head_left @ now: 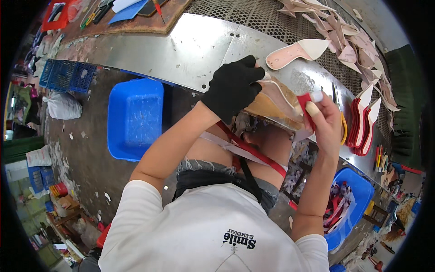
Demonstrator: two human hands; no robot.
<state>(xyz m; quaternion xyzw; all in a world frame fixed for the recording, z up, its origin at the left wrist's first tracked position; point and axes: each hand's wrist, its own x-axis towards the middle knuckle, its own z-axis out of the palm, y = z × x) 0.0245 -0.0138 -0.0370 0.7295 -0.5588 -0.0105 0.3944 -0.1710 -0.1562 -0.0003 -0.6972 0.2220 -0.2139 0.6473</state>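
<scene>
My left hand (235, 86) wears a black glove with the fingertips bare. Its fingers are closed on the near end of a pale shoe insole (280, 96), which lies over a brown, tape-covered block (263, 107) at the table edge. At the insole's other end, my right hand (327, 121) pinches a short red strip (305, 105); its thumb and a finger have pale coverings. A long red band (247, 147) with a white strip beside it hangs across my lap. Beyond my hands, a pink and white insole (297, 52) lies flat on the metal table.
Red-edged insoles (361, 122) are stacked at the right of the metal table (181, 54). Pale insole pieces (349, 43) pile up behind. An open blue bin (135, 120) stands at left; another blue bin (351, 208) at right holds red and white scraps. A cutting board (136, 25) is far left.
</scene>
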